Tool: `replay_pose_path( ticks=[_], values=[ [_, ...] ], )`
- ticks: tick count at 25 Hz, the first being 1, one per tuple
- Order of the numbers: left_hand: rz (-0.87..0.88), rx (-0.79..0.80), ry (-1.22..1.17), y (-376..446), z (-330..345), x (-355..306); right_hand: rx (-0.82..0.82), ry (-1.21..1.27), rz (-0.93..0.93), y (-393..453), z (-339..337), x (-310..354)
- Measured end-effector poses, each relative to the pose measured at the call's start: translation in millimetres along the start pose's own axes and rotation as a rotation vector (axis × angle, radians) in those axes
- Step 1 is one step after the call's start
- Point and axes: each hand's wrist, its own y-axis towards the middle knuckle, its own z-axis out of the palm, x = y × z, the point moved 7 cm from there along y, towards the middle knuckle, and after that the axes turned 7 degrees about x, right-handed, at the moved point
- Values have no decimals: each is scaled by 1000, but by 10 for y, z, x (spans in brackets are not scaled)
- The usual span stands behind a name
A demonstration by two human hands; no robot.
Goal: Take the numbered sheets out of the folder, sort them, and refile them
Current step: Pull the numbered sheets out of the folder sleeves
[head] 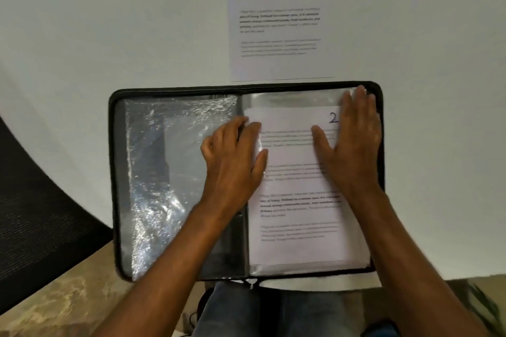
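Inside open folder point(117, 172), numbered sheets point(298, 200), both hands on top

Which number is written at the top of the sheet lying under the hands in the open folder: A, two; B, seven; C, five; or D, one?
A: a handwritten 2 shows at the upper right corner of the top sheet, just beside the right hand, on the right half of the open folder.
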Motion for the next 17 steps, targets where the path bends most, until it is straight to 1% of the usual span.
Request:
replay_pose_path(
  ticks=[2,5,9,13,15,17],
  values=[
    [21,4,-2,153,-5,-88,9,-102,45,11,19,-50],
    [38,2,-2,363,-49,-150,5,-137,45,-15,52,-79],
    [40,-10,28,576,-91,-197,-62,-40,-6,-34,-2,-66],
    [81,-46,41,686,-136,-252,-118,51,-86,-117,-119,-15],
    [114,-53,26,710,-169,-291,-127,154,-106,-159,-192,12],
    [146,-25,15,727,-202,-321,-95,310,-115,-188,-242,52]
  ],
)
